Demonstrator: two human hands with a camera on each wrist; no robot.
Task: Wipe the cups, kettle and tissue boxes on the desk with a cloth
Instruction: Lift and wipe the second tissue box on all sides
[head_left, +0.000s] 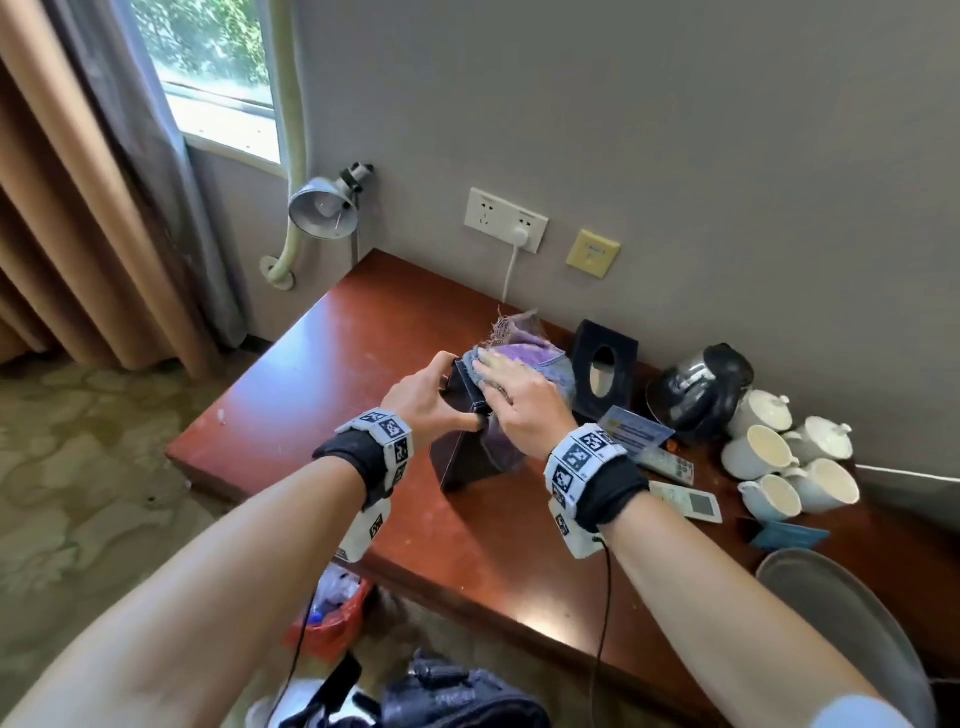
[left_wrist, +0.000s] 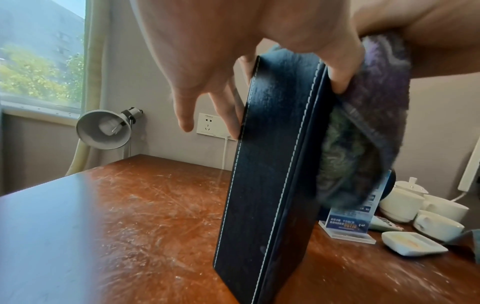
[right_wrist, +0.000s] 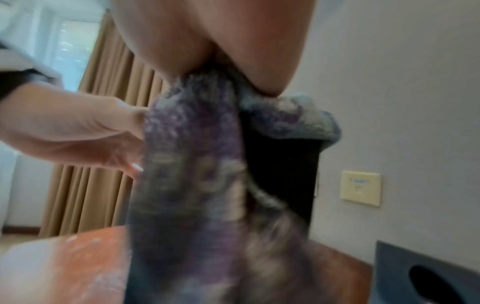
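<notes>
Left hand (head_left: 423, 397) grips a dark tissue box (head_left: 465, 457) standing near the tabletop's (head_left: 322, 374) left edge; flat right hand (head_left: 519, 400) presses a cloth (head_left: 540, 364) onto it.

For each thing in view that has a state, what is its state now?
Left hand: grips the tissue box.
Right hand: flat, presses the cloth.
Tissue box: stands on end.
Cloth: draped over the box.
Second tissue box: upright, untouched.
Kettle: tilted.
Plug: in socket.

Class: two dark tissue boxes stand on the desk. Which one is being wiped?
The nearer tissue box: the left hand grips it, the right hand presses the cloth onto it. The far tissue box stands untouched.
</notes>
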